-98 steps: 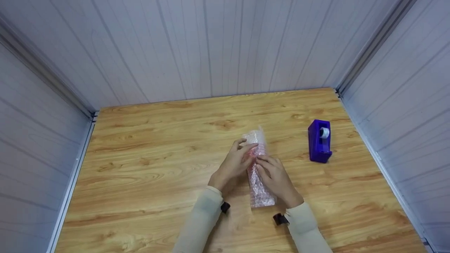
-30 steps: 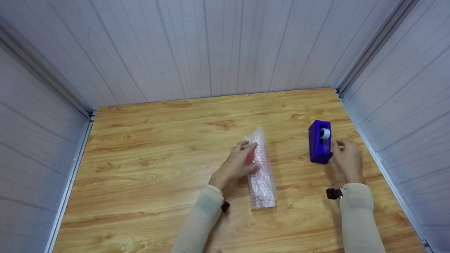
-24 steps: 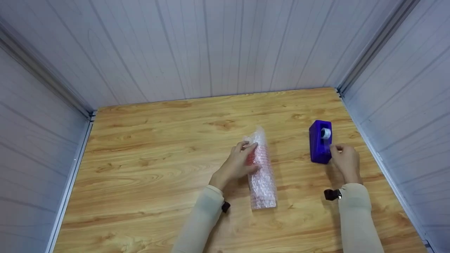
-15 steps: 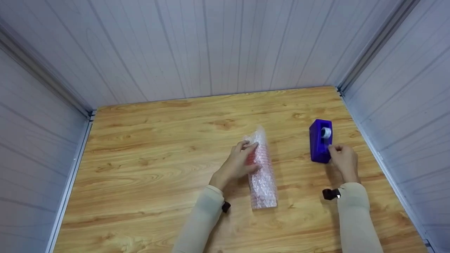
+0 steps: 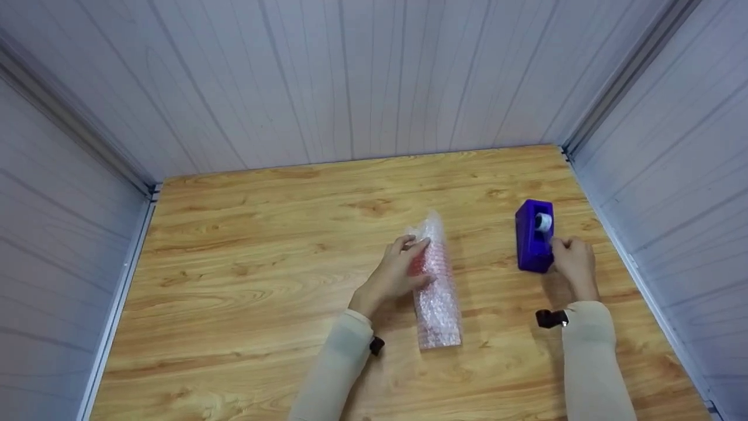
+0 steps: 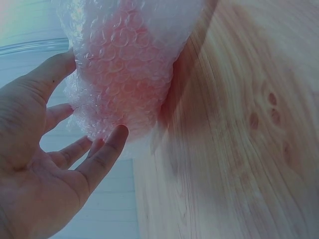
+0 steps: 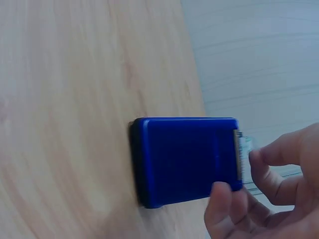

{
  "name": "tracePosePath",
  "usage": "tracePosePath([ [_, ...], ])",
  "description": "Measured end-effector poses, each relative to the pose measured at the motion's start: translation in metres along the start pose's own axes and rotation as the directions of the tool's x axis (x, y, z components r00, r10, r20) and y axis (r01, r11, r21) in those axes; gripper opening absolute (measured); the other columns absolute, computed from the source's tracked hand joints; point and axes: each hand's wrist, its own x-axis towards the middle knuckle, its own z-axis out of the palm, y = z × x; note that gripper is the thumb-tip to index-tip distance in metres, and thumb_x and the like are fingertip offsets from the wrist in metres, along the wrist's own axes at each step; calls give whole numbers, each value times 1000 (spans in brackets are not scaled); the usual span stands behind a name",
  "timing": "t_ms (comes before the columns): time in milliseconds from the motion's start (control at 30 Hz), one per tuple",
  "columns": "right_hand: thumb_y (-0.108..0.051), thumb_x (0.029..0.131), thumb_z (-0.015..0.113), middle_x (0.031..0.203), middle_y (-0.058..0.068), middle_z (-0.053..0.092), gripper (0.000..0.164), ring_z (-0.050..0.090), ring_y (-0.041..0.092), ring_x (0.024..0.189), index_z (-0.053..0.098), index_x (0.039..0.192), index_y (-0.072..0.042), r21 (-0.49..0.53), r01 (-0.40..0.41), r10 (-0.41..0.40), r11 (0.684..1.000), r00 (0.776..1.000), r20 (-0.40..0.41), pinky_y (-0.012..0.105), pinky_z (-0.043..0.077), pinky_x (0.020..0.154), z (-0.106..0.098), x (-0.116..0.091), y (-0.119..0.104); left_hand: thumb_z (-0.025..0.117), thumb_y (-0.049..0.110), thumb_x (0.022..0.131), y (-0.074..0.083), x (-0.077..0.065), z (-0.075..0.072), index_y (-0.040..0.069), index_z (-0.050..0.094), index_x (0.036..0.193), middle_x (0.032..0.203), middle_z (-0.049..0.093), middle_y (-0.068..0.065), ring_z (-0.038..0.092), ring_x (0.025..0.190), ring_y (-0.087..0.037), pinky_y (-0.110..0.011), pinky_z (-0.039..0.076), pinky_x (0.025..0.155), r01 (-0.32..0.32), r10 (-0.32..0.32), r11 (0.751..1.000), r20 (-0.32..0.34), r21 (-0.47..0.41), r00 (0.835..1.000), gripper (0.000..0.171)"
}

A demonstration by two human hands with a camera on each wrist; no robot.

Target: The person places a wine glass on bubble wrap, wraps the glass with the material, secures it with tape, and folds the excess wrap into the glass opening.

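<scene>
A long bundle of bubble wrap, with something pink-red inside, lies on the table in the head view. My left hand rests over its left side. The left wrist view shows the hand with its fingers spread and fairly straight, tips pressing on the bubble wrap. At the right stands a blue-purple tape dispenser with a white roll of tape. Beside its cutter my right hand pinches the tape end between thumb and forefinger. Clear tape shows by those fingertips in the right wrist view.
The wood-patterned table is bounded by a pale panelled back wall and side walls, the right wall standing beyond the right hand. Dark wrist cameras stick out from both sleeves.
My right hand has left the bubble wrap and gone right to the tape dispenser, where it shifts slightly at the cutter and pinches the tape. My left hand stays on the bundle.
</scene>
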Motion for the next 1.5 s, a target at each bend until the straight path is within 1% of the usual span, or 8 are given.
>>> tracePosePath([
  [200,-27,104,40,79,14,62,42,62,15,57,52,114,12,146,-55,46,988,997,61,31,56,53,3,-2,-2,75,35,91,-1,0,1,20,37,156,156,28,-12,31,139,-30,-38,37,110,1,-1,1000,-8,7,1000,77],
  [500,-24,107,34,119,34,51,48,70,15,64,41,132,17,377,-139,99,916,987,125,34,60,70,13,-6,-1,75,35,91,-2,-1,1,19,38,156,156,29,-15,33,139,-32,-40,37,110,-13,13,1000,-18,16,1000,76],
  [700,-26,106,35,125,31,54,44,68,27,93,51,120,13,211,-114,107,971,993,43,37,52,94,13,-6,-3,74,35,92,-3,0,1,19,39,156,155,29,-15,34,137,-32,-41,37,110,-23,24,1000,-27,19,999,75],
  [767,-25,105,35,127,31,55,44,68,25,93,53,119,13,174,-97,94,980,995,28,34,50,96,13,-5,-3,74,35,92,-2,0,1,20,38,156,156,28,-14,34,138,-31,-41,37,110,-13,14,1000,-24,18,1000,75],
  [833,-24,105,35,126,33,53,43,71,20,82,51,119,14,246,-109,101,963,994,45,31,55,87,13,-5,-3,74,35,92,-2,0,1,21,38,156,156,28,-14,33,138,-31,-40,38,109,-5,6,1000,-24,14,1000,74],
  [1000,-18,103,36,121,33,48,34,70,11,62,47,113,13,500,-174,152,849,985,84,25,58,69,17,-7,-2,74,33,92,-1,2,2,21,38,156,157,28,-13,33,138,-31,-40,37,110,3,-3,1000,-27,7,1000,75],
  [1233,-9,103,39,107,19,46,19,70,15,69,41,99,9,760,-227,204,609,971,127,28,58,77,20,-11,2,74,34,92,-1,1,0,20,37,156,158,26,-13,31,139,-32,-42,37,110,6,-6,1000,-15,11,1000,76],
  [1500,0,101,38,126,19,42,19,69,19,75,39,84,9,887,-169,218,429,973,80,30,57,84,33,-19,9,74,36,92,-2,1,1,21,36,157,158,25,-11,29,140,-31,-41,36,111,23,-23,1000,-14,-5,1000,77],
])
